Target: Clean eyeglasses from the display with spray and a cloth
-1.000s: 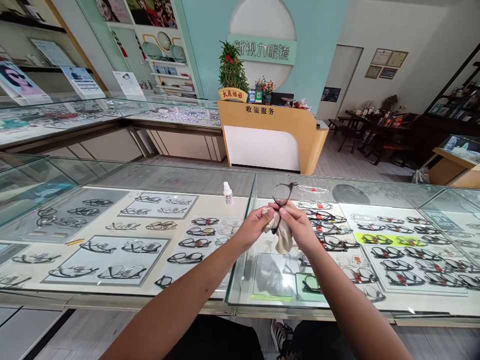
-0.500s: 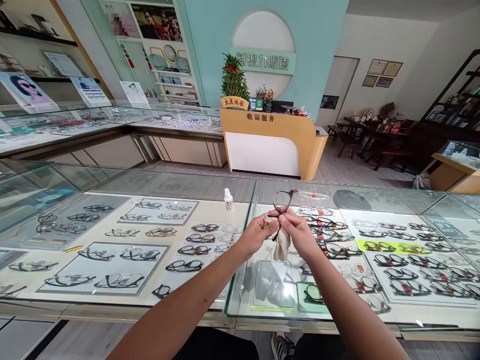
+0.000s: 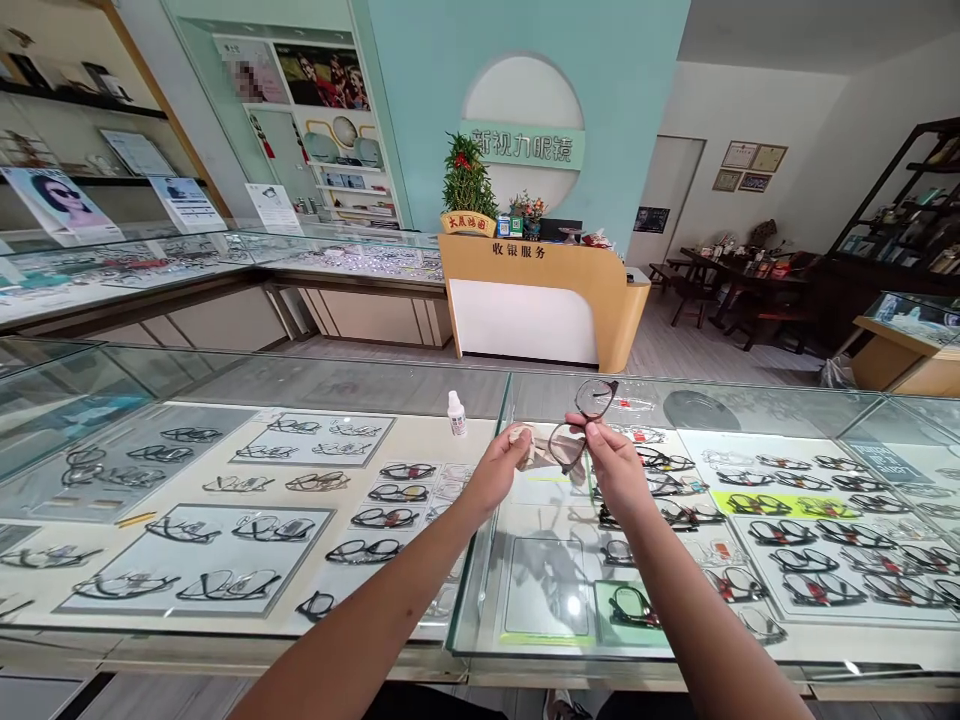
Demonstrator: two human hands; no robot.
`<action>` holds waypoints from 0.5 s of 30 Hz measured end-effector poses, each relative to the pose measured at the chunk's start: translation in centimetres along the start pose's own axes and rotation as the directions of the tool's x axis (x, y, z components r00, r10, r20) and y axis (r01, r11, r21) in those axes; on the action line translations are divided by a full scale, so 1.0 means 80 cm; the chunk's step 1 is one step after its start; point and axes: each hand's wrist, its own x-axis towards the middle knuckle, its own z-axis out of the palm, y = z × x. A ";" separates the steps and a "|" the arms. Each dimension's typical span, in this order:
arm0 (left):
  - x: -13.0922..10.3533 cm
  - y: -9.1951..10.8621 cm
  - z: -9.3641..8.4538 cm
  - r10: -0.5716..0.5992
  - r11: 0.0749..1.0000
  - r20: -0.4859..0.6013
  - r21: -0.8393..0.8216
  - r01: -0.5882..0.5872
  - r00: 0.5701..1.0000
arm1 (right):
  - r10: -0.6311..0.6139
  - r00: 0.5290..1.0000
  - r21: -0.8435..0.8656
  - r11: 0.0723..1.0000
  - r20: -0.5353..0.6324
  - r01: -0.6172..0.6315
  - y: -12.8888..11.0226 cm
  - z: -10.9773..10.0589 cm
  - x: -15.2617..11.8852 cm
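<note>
Just right of the frame's centre, a pair of dark-framed glasses (image 3: 568,448) is held up above the glass counter (image 3: 427,655), tilted, one lens higher than the other. The right hand (image 3: 618,468) grips it, thumb and fingers pinched near the bridge. The left hand (image 3: 501,465), to the left of the glasses, has a pale cloth (image 3: 526,447) clenched between thumb and fingers, its grip closed. The cloth reaches toward the lower lens; whether it touches that lens cannot be determined. A white bottle (image 3: 456,414) with a printed label stands upright, left of the cloth and farther off. Beneath the hands, rows of displayed glasses (image 3: 825,590) occupy the right side of the counter, several bearing red tags; a yellow-green strip (image 3: 847,507) lies under two pairs. At lower centre-right, a green mat (image 3: 604,630) carries one dark pair, partly hidden by the right forearm. At lower left, a grey-edged board (image 3: 161,563) bears four pairs, with a yellow stick (image 3: 135,519) just beside its upper left corner. At upper centre stands a wooden desk (image 3: 611,320) with a white front panel.
</note>
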 end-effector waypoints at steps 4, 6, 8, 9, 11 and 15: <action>0.007 -0.003 -0.014 0.061 0.984 -0.139 0.172 -0.036 0.988 | 0.013 0.999 0.077 0.997 -0.038 -0.010 -0.001 -0.005 0.002; 0.007 -0.005 -0.019 0.098 0.959 -0.187 0.281 -0.042 0.978 | 0.009 1.000 0.046 0.999 -0.028 -0.008 -0.006 -0.005 0.001; 0.007 -0.005 -0.022 0.129 0.915 -0.193 0.401 -0.042 0.973 | 0.001 1.000 0.011 1.000 -0.013 -0.001 -0.012 -0.005 0.000; 0.007 -0.006 -0.023 0.137 0.886 -0.171 0.461 -0.044 0.976 | -0.007 1.000 0.001 1.000 -0.003 0.007 -0.015 -0.005 -0.001; 0.008 -0.006 -0.025 0.137 0.806 -0.084 0.589 -0.062 0.987 | -0.017 1.000 -0.008 1.000 0.021 0.017 -0.019 -0.005 -0.002; 0.011 -0.013 -0.027 0.103 0.650 0.110 0.744 -0.151 0.989 | -0.021 0.998 0.003 1.000 0.054 0.021 -0.022 -0.006 -0.002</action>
